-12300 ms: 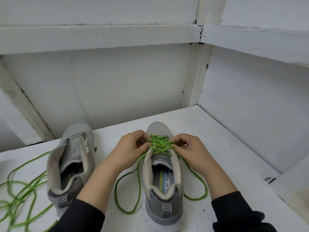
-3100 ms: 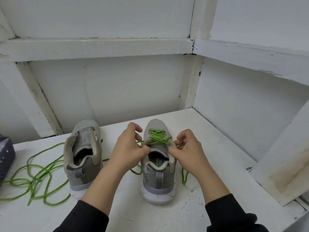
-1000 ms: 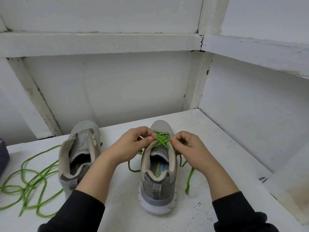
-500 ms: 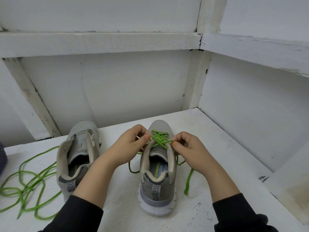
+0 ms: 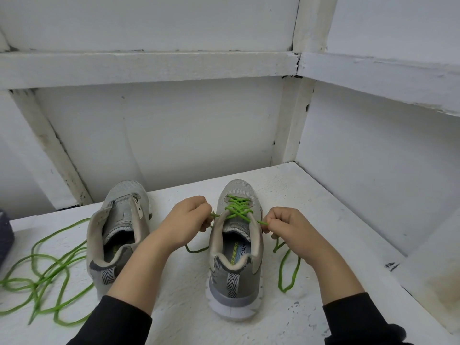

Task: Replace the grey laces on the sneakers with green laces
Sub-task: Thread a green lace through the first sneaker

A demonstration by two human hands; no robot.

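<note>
Green lace (image 5: 238, 209) ends are pinched in my hands, left hand (image 5: 190, 216) and right hand (image 5: 288, 226) flanking the laced sneaker (image 5: 235, 272) on the desk (image 5: 323, 220), and I fear an uneven tug could leave one end short.

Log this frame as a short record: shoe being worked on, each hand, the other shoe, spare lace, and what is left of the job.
shoe in work: laced sneaker, heel toward the camera, green lace crossed over its tongue
left hand: pinches one lace end
right hand: pinches the other end
other shoe: unlaced sneaker, beside it
spare lace: loose green lace, tangled at the left
grey laces: none in view
left to do: lace the second shoe
</note>
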